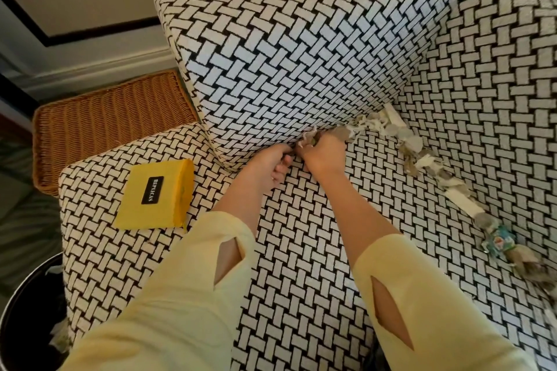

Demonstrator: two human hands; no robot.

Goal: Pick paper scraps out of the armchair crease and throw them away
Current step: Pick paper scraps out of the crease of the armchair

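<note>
The armchair (301, 250) is covered in black-and-white woven-pattern fabric. A line of torn white and grey paper scraps (422, 153) fills the crease along the seat's back and right side, ending near a bluish wrapper (498, 239). My right hand (324, 153) is at the left end of the crease, fingers curled round a bunch of scraps. My left hand (272, 166) is just beside it at the crease under the left armrest, fingers curled; what it holds is hidden.
A yellow box (156, 196) labelled REPLICAS lies on the front left of the seat. A wicker basket (105, 120) stands left of the chair. A dark round bin (27, 319) with scraps inside is at the bottom left.
</note>
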